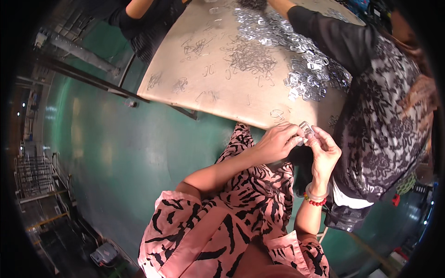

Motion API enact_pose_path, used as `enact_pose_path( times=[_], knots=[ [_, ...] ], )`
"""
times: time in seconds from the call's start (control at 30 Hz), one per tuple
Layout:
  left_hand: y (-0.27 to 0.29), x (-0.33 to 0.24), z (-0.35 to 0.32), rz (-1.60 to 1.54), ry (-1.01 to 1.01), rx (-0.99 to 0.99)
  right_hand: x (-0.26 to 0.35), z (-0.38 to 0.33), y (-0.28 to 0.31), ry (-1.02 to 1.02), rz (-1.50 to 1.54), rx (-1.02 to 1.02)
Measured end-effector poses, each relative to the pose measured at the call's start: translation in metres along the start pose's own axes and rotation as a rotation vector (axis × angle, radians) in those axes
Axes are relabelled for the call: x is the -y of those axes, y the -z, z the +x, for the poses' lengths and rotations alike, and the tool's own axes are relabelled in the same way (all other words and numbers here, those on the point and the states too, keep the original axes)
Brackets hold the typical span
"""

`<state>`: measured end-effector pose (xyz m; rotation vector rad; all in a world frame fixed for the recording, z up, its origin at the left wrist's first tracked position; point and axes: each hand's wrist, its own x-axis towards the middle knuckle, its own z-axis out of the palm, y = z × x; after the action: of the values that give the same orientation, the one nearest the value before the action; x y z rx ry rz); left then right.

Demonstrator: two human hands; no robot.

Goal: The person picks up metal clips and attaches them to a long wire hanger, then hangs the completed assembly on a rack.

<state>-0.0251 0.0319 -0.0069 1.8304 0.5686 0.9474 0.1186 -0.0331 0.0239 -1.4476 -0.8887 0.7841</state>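
Just off the near edge of the table, my two hands meet around a small shiny metal buckle (305,127), a squarish frame with an opening. My left hand (282,140) is closed, with its thumb and fingertips pinching the buckle from the left. From the other side, the thumb and fingers of my right hand (326,149) grip the same piece. Fingers cover its lower part, so I cannot see whether a wire is fitted to it. Close beyond my left hand, a few bent wire pieces (276,114) lie on the tabletop.
The tan table (185,88) carries a heap of metal buckles (308,78) and a tangle of thin bent wires (252,59). Smaller wire clusters (181,84) lie leftward. A person in black lace (380,120) sits close on my right; another person's dark sleeve (139,28) is across the table.
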Motion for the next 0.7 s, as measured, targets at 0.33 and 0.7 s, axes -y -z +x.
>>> enact_pose_path(
  times=[0.33,0.7],
  knots=[
    [-0.003,0.011,-0.01,0.107,0.062,0.147,-0.014,-0.019,0.001,0.006,0.353,-0.117],
    [0.08,0.122,0.065,0.939,0.367,-0.198,-0.002,-0.027,0.006,-0.044,0.367,-0.051]
  ],
)
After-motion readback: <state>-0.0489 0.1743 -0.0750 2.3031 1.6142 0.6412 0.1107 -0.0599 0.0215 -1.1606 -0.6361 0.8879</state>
